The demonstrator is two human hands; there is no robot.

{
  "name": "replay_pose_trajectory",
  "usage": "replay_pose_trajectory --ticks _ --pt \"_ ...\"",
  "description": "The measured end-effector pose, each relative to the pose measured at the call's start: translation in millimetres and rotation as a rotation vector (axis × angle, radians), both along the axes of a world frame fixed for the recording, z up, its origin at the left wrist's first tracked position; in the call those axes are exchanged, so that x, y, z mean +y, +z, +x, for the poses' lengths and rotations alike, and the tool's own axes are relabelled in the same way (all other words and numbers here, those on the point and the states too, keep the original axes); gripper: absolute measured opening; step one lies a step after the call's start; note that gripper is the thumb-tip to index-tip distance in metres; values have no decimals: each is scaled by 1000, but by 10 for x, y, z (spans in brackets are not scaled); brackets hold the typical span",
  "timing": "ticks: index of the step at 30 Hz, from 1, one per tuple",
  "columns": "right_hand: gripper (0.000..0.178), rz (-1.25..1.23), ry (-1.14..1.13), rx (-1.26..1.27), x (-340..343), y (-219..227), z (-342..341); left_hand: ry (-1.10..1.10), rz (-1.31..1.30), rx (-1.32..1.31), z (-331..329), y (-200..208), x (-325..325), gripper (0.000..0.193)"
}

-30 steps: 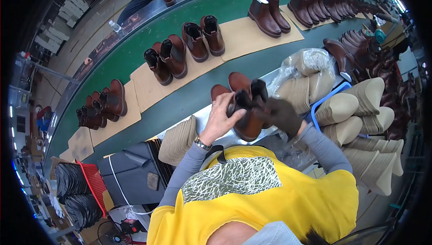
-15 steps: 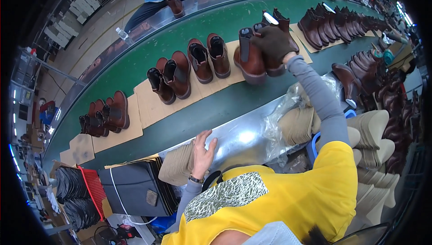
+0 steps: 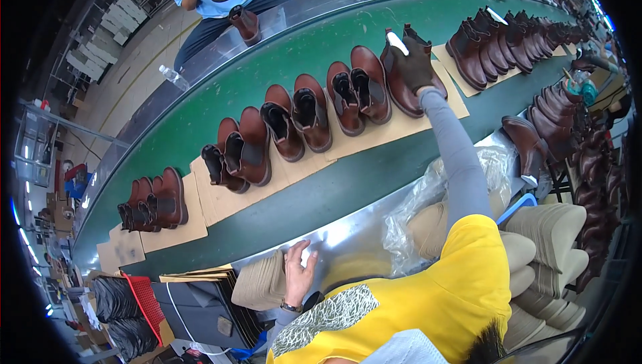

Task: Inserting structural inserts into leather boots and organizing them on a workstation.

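Hands apart: the gloved right hand grips a brown boot resting on a cardboard sheet on the green conveyor belt, among other pairs; the bare left hand lies loose beside stacked beige insoles. Setting-down looks nearly done, release remaining

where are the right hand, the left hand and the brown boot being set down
right hand (image 3: 416,64), head view, back of glove
left hand (image 3: 299,272), head view, back of hand
brown boot (image 3: 400,88), head view, toe
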State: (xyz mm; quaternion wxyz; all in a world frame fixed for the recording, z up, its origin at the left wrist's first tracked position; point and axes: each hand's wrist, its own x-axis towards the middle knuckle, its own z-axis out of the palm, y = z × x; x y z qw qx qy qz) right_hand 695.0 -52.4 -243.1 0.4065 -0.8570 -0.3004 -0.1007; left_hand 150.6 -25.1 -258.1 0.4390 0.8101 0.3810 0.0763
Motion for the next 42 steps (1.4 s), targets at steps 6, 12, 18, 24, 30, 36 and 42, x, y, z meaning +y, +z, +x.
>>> replay_pose_trajectory --ticks 6,12,18,24,30,36,42 --pt "44 -264 -266 104 -165 -272 982 -57 55 77 148 8 29 37" --pt "29 -429 -350 91 -341 -237 1070 -94 99 79 248 68 88 37" --pt "27 -271 -392 -75 -895 74 1087 -138 162 27 159 103 22 37" --pt "21 -248 58 -183 -1150 1405 114 -222 183 -86 29 198 27 37" --pt "12 -386 705 -343 -1049 2196 -1729 -215 260 -291 -45 454 224 36" --pt "16 -477 1135 -616 -1031 1314 -3169 -55 -28 -469 -282 485 320 32" --pt "15 -402 1343 -373 -1245 146 -4123 -271 -159 -436 -386 380 81 35"
